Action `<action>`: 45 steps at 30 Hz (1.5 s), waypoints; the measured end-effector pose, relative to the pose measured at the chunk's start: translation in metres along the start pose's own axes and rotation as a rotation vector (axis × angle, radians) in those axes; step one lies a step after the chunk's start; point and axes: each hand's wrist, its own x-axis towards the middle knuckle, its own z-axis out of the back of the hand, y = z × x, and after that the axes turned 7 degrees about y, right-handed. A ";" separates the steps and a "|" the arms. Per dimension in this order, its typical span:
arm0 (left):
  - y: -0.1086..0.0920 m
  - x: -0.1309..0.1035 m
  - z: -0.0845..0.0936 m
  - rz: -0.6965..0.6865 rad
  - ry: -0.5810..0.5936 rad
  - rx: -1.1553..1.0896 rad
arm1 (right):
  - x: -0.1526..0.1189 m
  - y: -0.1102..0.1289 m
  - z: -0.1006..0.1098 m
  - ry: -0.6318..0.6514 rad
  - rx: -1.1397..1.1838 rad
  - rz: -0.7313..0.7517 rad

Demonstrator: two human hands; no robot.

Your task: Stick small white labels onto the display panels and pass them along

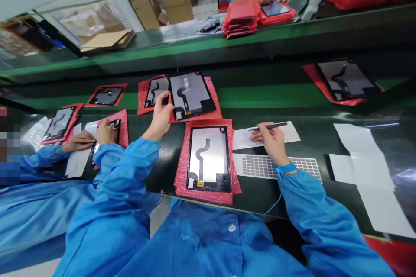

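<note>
My left hand (160, 117) grips the left edge of a tablet display panel (198, 88), its grey back with a curved flex cable facing me. That panel is tilted over red bubble wrap (212, 95), partly covering another panel (152, 88). In my right hand (273, 142) is a pair of black tweezers (276, 125), held above a white sheet (292, 133). Under my right wrist lies a sheet of small dark square stickers (260, 166). Directly before me, one more display panel (212, 160) rests on red bubble wrap (182, 177).
To the left, a co-worker's hands (105, 132) handle another panel. White papers (370, 169) lie at the right, below a wrapped panel (347, 78). Behind the green shelf (182, 56), another person sits near stacked red pouches (240, 15). A wrist cord (277, 199) hangs from my right wrist.
</note>
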 end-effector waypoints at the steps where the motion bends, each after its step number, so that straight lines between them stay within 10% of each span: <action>1: -0.003 -0.026 0.004 0.025 0.005 -0.005 | 0.001 0.001 0.002 -0.003 -0.003 -0.001; 7: -0.005 -0.176 0.016 0.358 0.112 -0.063 | 0.005 0.001 0.010 0.091 -0.103 -0.021; 13: 0.020 -0.233 0.017 0.424 0.195 -0.023 | 0.009 0.002 0.029 0.168 -0.335 -0.055; 26: 0.010 -0.217 0.021 0.447 0.421 0.187 | -0.003 -0.002 0.049 0.175 -0.374 -0.110; 33: 0.006 -0.201 0.023 0.426 0.543 0.654 | -0.002 -0.001 0.049 0.205 -0.390 -0.122; 38: -0.002 -0.183 0.021 0.198 0.269 0.851 | -0.003 -0.003 0.048 0.168 -0.375 -0.080; 41: -0.012 -0.145 -0.001 -0.093 0.202 0.832 | -0.004 -0.002 0.045 0.057 -0.410 0.090; 45: -0.005 -0.063 -0.071 -0.270 0.476 0.916 | -0.010 0.005 0.039 0.097 -0.504 0.197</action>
